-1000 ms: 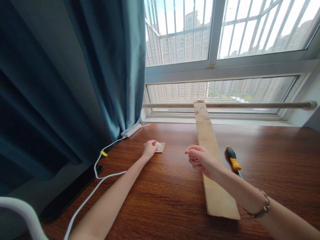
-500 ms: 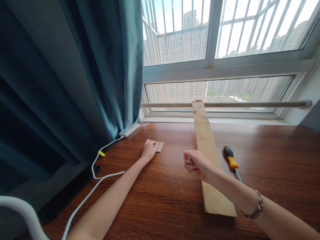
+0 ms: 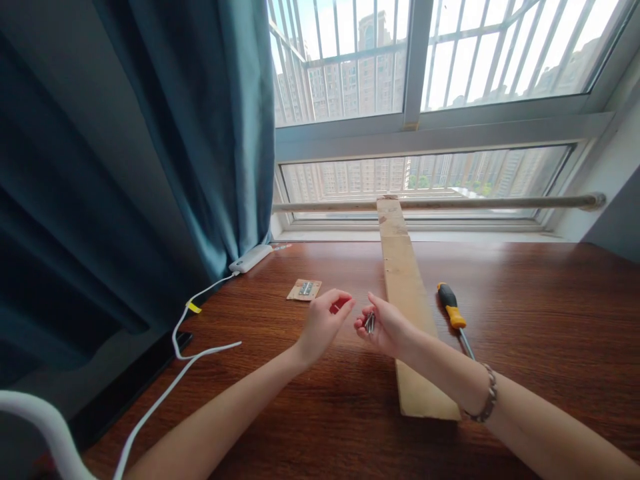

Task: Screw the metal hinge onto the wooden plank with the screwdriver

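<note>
My right hand [image 3: 387, 328] is cupped palm up, its fingers curled round several small silver screws [image 3: 370, 323]. Close beside it on the left, my left hand [image 3: 323, 325] has thumb and fingertips pinched together; whatever lies between them, if anything, is too small to make out. Just beyond my left hand, a small tan piece of card [image 3: 294, 293] lies on the table with short metal pieces [image 3: 307, 289] on it. A wooden board [image 3: 407, 293] runs lengthwise under and behind my right forearm.
To the right of the board lies a screwdriver [image 3: 451, 307] with a black and yellow handle. A white power strip [image 3: 251, 259] and its cable [image 3: 175, 340] are at the left by the blue curtain [image 3: 200, 133]. The board's far end reaches the rail [image 3: 475, 203] at the window.
My left hand has left the card and come right, towards my right hand. My right hand has opened somewhat, showing more of the screws. The view has shifted slightly.
</note>
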Available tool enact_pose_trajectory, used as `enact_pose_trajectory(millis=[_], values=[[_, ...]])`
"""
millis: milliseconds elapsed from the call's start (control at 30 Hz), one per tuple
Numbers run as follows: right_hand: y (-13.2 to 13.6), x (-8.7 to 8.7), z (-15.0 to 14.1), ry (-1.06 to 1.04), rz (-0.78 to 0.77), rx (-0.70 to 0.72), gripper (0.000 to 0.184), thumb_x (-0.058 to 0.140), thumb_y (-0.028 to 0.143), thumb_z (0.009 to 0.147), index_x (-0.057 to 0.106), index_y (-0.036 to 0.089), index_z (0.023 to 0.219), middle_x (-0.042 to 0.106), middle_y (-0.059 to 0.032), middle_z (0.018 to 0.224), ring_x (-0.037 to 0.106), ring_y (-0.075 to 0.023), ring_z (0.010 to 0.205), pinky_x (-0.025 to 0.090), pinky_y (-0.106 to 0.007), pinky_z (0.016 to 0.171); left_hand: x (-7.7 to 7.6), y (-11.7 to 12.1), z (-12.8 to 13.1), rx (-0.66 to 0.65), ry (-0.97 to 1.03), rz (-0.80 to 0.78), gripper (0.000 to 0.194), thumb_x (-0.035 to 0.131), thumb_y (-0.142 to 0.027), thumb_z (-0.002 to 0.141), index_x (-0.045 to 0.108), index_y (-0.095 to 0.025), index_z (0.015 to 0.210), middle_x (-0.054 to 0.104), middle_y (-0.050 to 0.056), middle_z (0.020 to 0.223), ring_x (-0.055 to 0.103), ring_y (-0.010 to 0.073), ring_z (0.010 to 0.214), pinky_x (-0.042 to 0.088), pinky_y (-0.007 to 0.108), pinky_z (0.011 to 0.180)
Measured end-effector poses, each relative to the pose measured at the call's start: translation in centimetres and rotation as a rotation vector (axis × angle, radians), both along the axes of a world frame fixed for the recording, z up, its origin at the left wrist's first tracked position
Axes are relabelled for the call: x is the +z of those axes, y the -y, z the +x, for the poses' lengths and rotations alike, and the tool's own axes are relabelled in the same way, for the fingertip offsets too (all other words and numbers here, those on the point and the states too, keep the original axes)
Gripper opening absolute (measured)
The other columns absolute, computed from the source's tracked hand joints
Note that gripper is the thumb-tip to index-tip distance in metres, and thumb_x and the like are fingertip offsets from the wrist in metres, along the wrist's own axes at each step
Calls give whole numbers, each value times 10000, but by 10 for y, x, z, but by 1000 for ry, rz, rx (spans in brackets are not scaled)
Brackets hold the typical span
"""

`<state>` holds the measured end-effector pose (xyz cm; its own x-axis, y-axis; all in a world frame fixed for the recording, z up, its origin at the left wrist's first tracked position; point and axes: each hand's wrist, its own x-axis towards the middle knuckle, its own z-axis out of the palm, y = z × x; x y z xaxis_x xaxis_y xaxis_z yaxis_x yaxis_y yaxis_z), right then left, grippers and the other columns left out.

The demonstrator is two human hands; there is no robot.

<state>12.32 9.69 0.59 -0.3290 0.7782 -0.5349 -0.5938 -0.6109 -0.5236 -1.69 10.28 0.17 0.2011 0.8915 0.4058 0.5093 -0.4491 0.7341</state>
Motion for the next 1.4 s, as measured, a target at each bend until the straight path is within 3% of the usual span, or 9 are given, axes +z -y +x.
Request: enact_pose_trajectory(millis=[100,267,433,733,967,1167,1267,1400], values=[[-1,0,-3,-3,40,-63,430,309,378,955,417,157,601,477,-24,515,497,-98,500,463,-209,543,2,16,6,-80,-101,43,211,536,-332,837,670,-172,805,619,22,741,533,124,665,409,243,634],[0,-1,-5,-44,101,-5,500,286,429,952,449,145,574,453,-21,505,478,-104,474,379,-202,473,-2,19,9,-93,-204,-55,279,617,-347,775,693,-205,1002,630,34,770,551,154,703,418,269,671],[3,-1,-7,-37,125,-41,520,285,448,948,449,146,559,450,-21,509,484,-106,483,378,-203,488,-2,15,12,-70,-157,-216,283,653,-416,716,713,-152,799,670,55,742,582,173,687,431,281,661],[9,-1,-9,-5,316,26,531,281,500,936,457,145,583,443,3,509,417,-96,437,338,-231,475,1,0,11,-202,159,-608,206,733,-271,556,631,-118,650,627,31,593,575,139,548,440,267,568],[15,5,-13,47,399,-56,443,492,541,841,510,141,653,514,6,601,447,-88,531,347,-213,537,-3,-4,15,-142,156,-505,64,651,-161,568,649,-126,621,613,9,564,566,130,549,433,255,579],[17,2,-11,129,425,-134,344,513,486,848,609,158,885,618,-8,870,539,-104,856,383,-184,761,4,1,23,-122,211,-401,119,620,-199,643,709,-122,631,664,28,614,577,146,613,430,260,634],[17,-5,-12,161,491,-140,477,537,577,787,585,167,1025,620,-29,978,541,-129,904,401,-214,764,0,3,29,-100,290,-476,170,640,-253,662,698,-115,582,635,29,561,545,130,571,418,253,590],[16,-10,-12,156,505,-163,571,552,609,749,543,178,1124,601,-40,1051,547,-140,941,421,-219,722,-11,4,36,-74,498,-611,219,691,-329,648,712,-112,648,658,51,640,535,107,583,409,230,566]])
